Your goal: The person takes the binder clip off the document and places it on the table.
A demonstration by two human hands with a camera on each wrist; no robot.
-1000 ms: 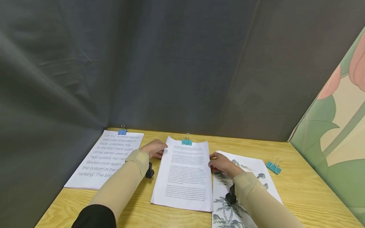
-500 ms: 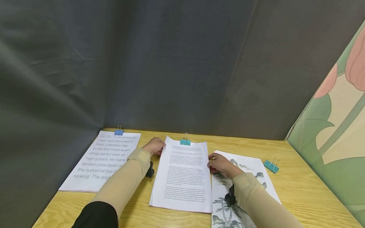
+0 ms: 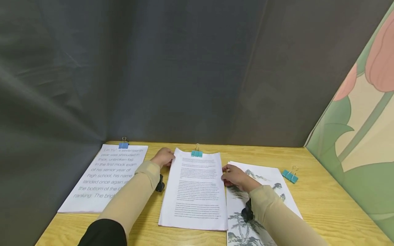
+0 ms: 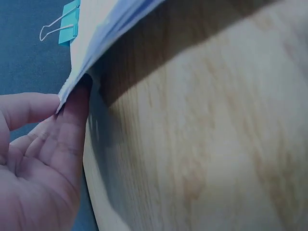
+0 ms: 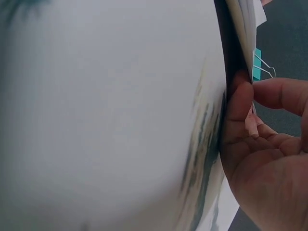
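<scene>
Fingers (image 4: 74, 127) pinching the printed stack (image 3: 198, 191) from both sides

We see the left hand (image 3: 163, 157) grasping the stack's left edge close to its far left corner, and the right hand (image 3: 238, 177) gripping the right edge a little nearer to us. In each wrist view, some fingers reach beneath the pages while another digit bears on them from the outside, and the left wrist view shows that far corner lifted off the table (image 3: 326, 184).

The stack lies in the middle of the scene, its lines of text facing up, with a teal binder clip (image 3: 197, 154) at its far edge. Its near right corner meets the left edge of the landscape sheets (image 3: 261, 173); we cannot tell whether it overlaps them. The right forearm, in a beige sleeve (image 3: 286, 218), crosses over those sheets, and a second teal clip (image 3: 290, 176) rests on the table just to their right.

At the left we find a large-print stack (image 3: 101, 177), partly covered by the left forearm, with a blue clip (image 3: 123, 145) at its far edge. A dark curtain (image 3: 191, 75) rises at the far side, and a floral panel (image 3: 369, 147) stands to the right.
</scene>
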